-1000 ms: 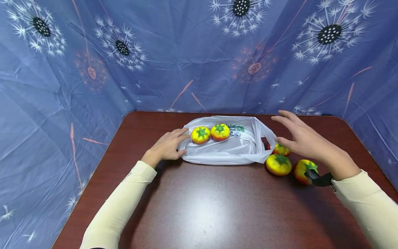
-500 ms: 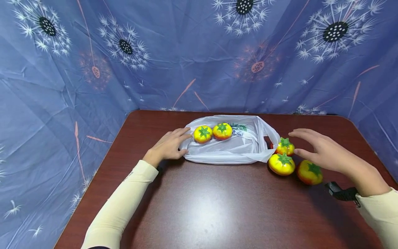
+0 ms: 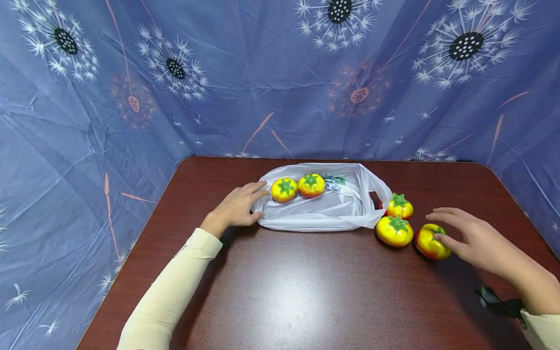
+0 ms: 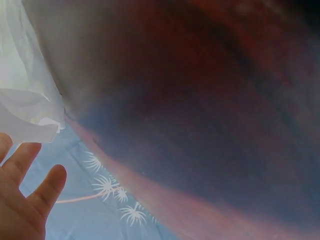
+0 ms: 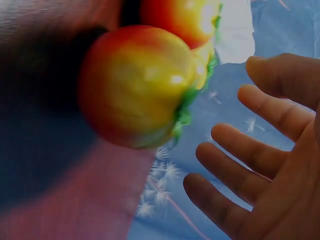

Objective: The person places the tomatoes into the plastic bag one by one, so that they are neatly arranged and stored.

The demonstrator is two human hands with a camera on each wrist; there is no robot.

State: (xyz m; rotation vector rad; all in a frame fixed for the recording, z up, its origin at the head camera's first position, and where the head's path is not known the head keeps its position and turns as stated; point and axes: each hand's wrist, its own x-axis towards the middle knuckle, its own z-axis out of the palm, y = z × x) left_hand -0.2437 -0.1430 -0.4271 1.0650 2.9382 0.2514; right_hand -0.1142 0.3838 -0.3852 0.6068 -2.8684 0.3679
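Head view: the right hand (image 3: 479, 243), fingers apart, hung near the rightmost fruit (image 3: 428, 247) on the bench (image 3: 245, 282); likely light, firm and slick, it suited gripping round its sides. The left hand (image 3: 236, 206) lay loose-fingered by the bag (image 3: 310, 223).

A blue cloth (image 3: 245, 63) rises behind the bench (image 3: 245, 272) and runs round along its left and right sides, creased in many places. Its print shows large white dandelion heads (image 3: 466, 45) with dark, white-dotted centres, fainter pink flower heads (image 3: 359, 95), thin pink stems and small white seed tufts. The bench has a reddish-brown top with rounded far corners, and a bright patch of glare (image 3: 290, 301) lies on its near middle part.
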